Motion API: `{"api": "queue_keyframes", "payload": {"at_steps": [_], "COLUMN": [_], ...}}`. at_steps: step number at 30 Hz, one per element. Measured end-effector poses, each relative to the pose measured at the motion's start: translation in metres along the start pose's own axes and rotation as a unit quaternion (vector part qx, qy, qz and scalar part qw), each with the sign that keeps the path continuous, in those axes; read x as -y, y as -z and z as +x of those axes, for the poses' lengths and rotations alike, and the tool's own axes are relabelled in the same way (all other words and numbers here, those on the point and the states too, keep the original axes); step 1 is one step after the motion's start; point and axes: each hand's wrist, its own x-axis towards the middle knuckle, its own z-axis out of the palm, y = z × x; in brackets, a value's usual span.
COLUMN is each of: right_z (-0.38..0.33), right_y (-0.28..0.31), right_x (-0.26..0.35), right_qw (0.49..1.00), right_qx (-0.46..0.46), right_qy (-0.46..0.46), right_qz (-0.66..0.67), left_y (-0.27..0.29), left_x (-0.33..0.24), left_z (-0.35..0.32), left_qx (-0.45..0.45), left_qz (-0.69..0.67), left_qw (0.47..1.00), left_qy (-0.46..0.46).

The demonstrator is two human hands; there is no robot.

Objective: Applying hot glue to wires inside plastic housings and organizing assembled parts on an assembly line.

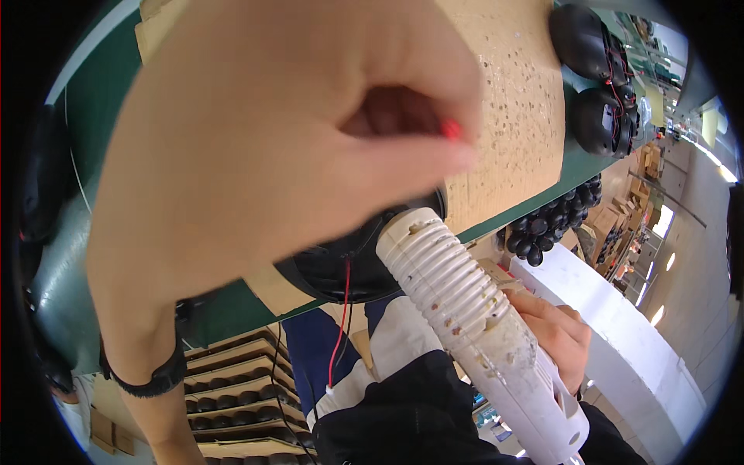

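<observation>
Close to the camera, my left hand covers much of the worktop. Its thumb and fingertips are pinched on a small bright red thing, too blurred to name. Below that hand is a rounded black housing, partly hidden by it. A red wire and a black one hang from the housing over the table edge, ending in a small white connector. My right hand is wrapped round a white tool with a ribbed barrel, like a heat gun. Its stained barrel points up towards the housing.
Worn, spotted cardboard covers part of the green table. More black housings with red wires stand at the right edge. Beyond hang clustered black round parts beside a white ledge. Cardboard-layered rows of black parts sit lower left.
</observation>
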Motion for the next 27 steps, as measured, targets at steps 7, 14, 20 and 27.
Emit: {"api": "queue_keyframes", "payload": {"at_steps": [7, 14, 20, 27], "right_z": [0.003, 0.006, 0.003, 0.0], "right_y": [-0.024, -0.018, -0.016, -0.019], "right_x": [-0.014, -0.006, 0.0, 0.001], "right_qw": [0.997, 0.999, 0.999, 0.999], "right_qx": [-0.034, -0.002, 0.03, 0.038], "right_qy": [0.046, 0.043, 0.017, 0.014], "right_qz": [0.058, 0.001, 0.0, -0.03], "left_y": [-0.024, -0.016, -0.015, -0.002], "left_x": [0.029, 0.031, 0.037, 0.022], "left_z": [-0.019, -0.02, -0.021, -0.05], "left_qx": [-0.09, -0.093, -0.095, -0.106], "left_qz": [-0.147, -0.175, -0.196, -0.118], "left_qw": [0.983, 0.98, 0.975, 0.987], "left_qy": [-0.058, -0.002, -0.031, 0.019]}}
